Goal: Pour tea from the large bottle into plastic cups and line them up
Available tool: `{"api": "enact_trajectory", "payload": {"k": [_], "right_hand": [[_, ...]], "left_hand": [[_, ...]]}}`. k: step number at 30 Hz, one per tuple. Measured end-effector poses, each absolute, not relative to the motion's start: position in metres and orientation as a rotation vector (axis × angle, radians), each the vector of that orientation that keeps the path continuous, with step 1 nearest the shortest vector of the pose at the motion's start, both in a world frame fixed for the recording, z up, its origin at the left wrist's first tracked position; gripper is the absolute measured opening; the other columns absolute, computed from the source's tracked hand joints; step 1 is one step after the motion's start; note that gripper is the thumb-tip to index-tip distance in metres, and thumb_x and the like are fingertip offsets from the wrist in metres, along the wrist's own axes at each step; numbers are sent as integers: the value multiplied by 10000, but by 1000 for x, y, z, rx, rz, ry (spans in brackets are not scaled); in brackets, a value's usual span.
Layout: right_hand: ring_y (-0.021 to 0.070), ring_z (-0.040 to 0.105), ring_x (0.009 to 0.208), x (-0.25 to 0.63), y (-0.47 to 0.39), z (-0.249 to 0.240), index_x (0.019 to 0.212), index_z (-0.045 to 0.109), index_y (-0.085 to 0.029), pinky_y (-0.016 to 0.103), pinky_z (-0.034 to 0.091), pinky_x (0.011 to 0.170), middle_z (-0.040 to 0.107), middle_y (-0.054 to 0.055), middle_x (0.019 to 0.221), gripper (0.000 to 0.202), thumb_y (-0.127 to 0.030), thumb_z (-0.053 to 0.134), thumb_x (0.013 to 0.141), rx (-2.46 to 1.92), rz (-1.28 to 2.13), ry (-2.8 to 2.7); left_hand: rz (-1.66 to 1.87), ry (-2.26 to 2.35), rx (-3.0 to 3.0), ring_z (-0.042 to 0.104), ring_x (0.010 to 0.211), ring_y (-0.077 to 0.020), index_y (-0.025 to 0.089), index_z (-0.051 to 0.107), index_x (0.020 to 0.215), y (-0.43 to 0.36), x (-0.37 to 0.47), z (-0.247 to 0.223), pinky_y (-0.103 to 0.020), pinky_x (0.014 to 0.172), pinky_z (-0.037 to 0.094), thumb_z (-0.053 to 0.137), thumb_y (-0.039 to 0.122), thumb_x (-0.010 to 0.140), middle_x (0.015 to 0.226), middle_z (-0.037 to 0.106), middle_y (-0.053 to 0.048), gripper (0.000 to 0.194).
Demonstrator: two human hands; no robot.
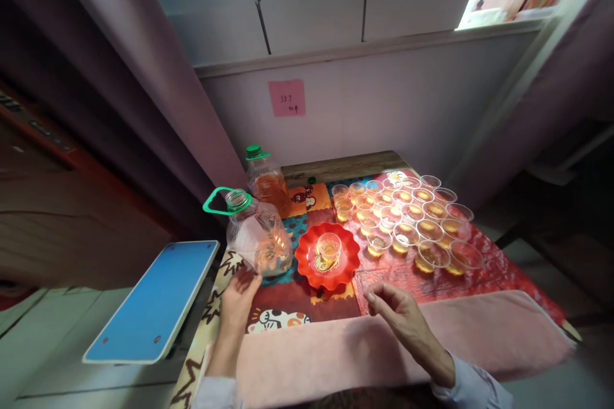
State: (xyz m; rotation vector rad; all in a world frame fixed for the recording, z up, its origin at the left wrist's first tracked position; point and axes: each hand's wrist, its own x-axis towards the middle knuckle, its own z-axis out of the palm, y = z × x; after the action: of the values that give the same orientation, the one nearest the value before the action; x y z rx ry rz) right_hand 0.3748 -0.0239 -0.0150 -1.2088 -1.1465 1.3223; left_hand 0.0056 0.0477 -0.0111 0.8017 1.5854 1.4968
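My left hand (238, 297) is beside the base of a clear jug (261, 239) with a green handle and an uncapped mouth, fingers apart and holding nothing. Some liquid shows low in that jug. A red scalloped dish (307, 268) stands to its right, with one clear cup (329, 248) of yellow liquid in it. Right of the dish, my right hand (396, 310) hovers above the near part of the table, its fingers curled; whether anything is between them cannot be made out. Several clear cups (404, 236) of yellow liquid stand in rows behind it.
A second jug (268, 185) with a green cap and orange liquid stands at the back left. A small green cap (311, 180) lies near the back edge. A pink towel (316, 358) covers the front edge. Left of the table is a blue stool (153, 300).
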Motion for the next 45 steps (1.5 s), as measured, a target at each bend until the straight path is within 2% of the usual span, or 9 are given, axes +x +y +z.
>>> {"api": "enact_trajectory", "payload": {"k": [4, 9, 16, 18, 21, 24, 29, 36, 45], "right_hand": [[179, 598, 683, 374, -22, -11, 771, 696, -212, 326, 503, 692, 644, 13, 699, 625, -816, 796, 896, -1229, 1377, -1118], [137, 502, 587, 360, -18, -3, 791, 618, -228, 283, 415, 581, 563, -32, 670, 679, -888, 759, 859, -1240, 1549, -1135], [135, 489, 602, 355, 3, 32, 903, 722, -200, 274, 386, 589, 561, -42, 666, 516, -713, 756, 948, -1176, 1319, -1360], [131, 478, 569, 358, 15, 53, 1094, 773, -183, 273, 377, 574, 547, -64, 642, 440, -604, 763, 965, -1184, 1178, -1448], [135, 508, 555, 362, 35, 91, 1558, 639, -166, 271, 411, 579, 582, -79, 667, 645, -432, 732, 978, -1162, 888, -1587], [139, 518, 537, 359, 54, 122, 1818, 286, -177, 271, 438, 573, 615, -86, 700, 950, -298, 679, 961, -1129, 598, -1696], [159, 558, 548, 349, 80, 139, 1860, -14, -183, 282, 450, 567, 689, -45, 777, 1089, -188, 599, 961, -1168, 199, -1800], [202, 634, 620, 347, 98, 130, 1849, -95, -175, 288, 388, 552, 759, -2, 844, 1082, -109, 561, 991, -1456, -260, -1862], [182, 633, 633, 349, 113, 122, 1860, 16, -161, 292, 348, 549, 784, 14, 859, 992, -70, 538, 1021, -1655, -359, -1871]], "left_hand": [[1512, 1744, 835, 562, 539, -155, 174, 793, 973, 1, 35, -17, -261, 475, 449, 945, 676, 634, 673, 692, 5, 624], [1246, 1506, 1189, 536, 528, -147, 188, 797, 833, -17, 102, 6, -268, 527, 455, 764, 840, 844, 585, 623, -1, 653], [1184, 1235, 1564, 593, 598, -135, 200, 767, 876, 2, 155, 75, -248, 599, 478, 651, 587, 1065, 650, 631, 14, 446], [1191, 1174, 1641, 622, 614, -135, 200, 792, 1126, 9, 162, 96, -249, 619, 509, 660, 482, 1069, 688, 645, 38, 317], [1239, 1169, 1833, 601, 625, -120, 218, 556, 1642, 23, 169, 125, -244, 671, 534, 654, 309, 1052, 710, 605, 93, 604], [1291, 1234, 2068, 600, 638, -117, 269, 216, 1833, 39, 171, 146, -242, 693, 544, 642, 190, 1009, 747, 598, 108, 931], [1300, 1565, 2334, 641, 625, -143, 254, 3, 1855, 60, 167, 165, -248, 647, 547, 631, 116, 967, 795, 674, 76, 1097], [934, 2136, 2504, 794, 811, -231, 214, 42, 1863, 84, 171, 166, -300, 735, 624, 637, 79, 988, 1026, 833, -61, 1066], [587, 2269, 2465, 776, 825, -218, 248, -30, 1862, 102, 181, 147, -302, 747, 648, 541, 41, 1009, 1126, 803, -107, 1046]]}}
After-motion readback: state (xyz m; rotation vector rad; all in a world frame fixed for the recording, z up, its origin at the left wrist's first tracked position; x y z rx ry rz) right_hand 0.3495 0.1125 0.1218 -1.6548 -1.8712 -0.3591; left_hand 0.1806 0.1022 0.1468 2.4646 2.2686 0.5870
